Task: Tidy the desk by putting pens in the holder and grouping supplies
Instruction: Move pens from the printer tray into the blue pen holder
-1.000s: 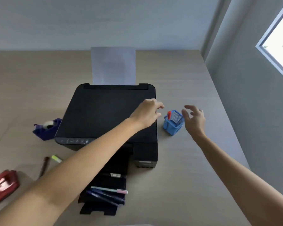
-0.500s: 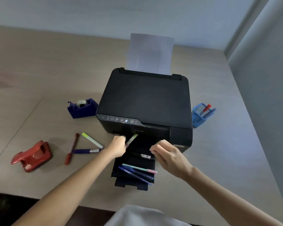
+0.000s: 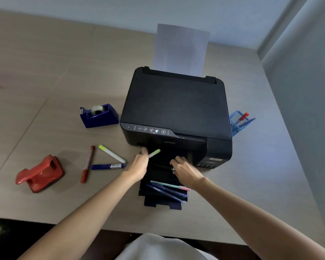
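Observation:
My left hand (image 3: 139, 165) grips a white pen with a green cap (image 3: 155, 153) in front of the printer's output slot. My right hand (image 3: 185, 168) rests fingers-down on a black pen (image 3: 162, 167) lying on the printer's output tray (image 3: 162, 201); whether it grips the pen is unclear. Several pens (image 3: 169, 189), mint-pink and blue, lie on that tray. On the desk to the left lie a red marker (image 3: 87, 164), a green-tipped highlighter (image 3: 111, 153) and a blue marker (image 3: 108, 166). The blue mesh holder (image 3: 235, 123), right of the printer, has a red pen and a blue pen in it.
A black printer (image 3: 176, 107) with a paper sheet (image 3: 181, 49) upright at its back fills the desk's middle. A blue tape dispenser (image 3: 99, 115) sits left of it, a red hole punch (image 3: 39, 173) farther left. A wall runs along the right.
Both hands pulled back from the holder to the printer's front; my left hand took up the green-capped pen. Since half a second ago the hands barely moved.

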A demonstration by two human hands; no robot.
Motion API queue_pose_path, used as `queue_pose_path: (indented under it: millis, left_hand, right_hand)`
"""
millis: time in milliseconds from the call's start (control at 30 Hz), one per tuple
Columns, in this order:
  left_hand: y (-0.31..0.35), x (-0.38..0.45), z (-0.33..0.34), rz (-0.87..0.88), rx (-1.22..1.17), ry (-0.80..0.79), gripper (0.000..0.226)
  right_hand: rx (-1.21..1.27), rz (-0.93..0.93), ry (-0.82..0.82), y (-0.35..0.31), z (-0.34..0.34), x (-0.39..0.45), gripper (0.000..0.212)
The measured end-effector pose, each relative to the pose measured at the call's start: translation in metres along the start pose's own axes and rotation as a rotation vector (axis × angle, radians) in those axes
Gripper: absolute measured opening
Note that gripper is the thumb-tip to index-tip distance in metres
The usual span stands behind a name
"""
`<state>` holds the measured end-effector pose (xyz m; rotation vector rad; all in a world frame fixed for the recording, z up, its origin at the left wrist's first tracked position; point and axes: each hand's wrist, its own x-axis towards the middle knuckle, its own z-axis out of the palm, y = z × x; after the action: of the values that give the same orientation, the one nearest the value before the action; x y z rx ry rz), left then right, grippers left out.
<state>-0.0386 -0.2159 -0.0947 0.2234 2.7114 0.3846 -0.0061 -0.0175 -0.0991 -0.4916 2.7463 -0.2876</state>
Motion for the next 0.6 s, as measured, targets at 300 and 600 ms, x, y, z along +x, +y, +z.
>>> queue_pose_path:
  millis: [300,600]
  left_hand:
    - [-0.022,-0.055,0.012,0.4,-0.251,0.045,0.015]
    - [-0.029,-0.047,0.047,0.392,-0.077,-0.105,0.021]
  right_hand:
    - [0.283,0.227,-0.051,0.007,-0.015,-0.007,0.026]
    - [0.457,0.328,0.002,0.01,-0.015,-0.038,0.011]
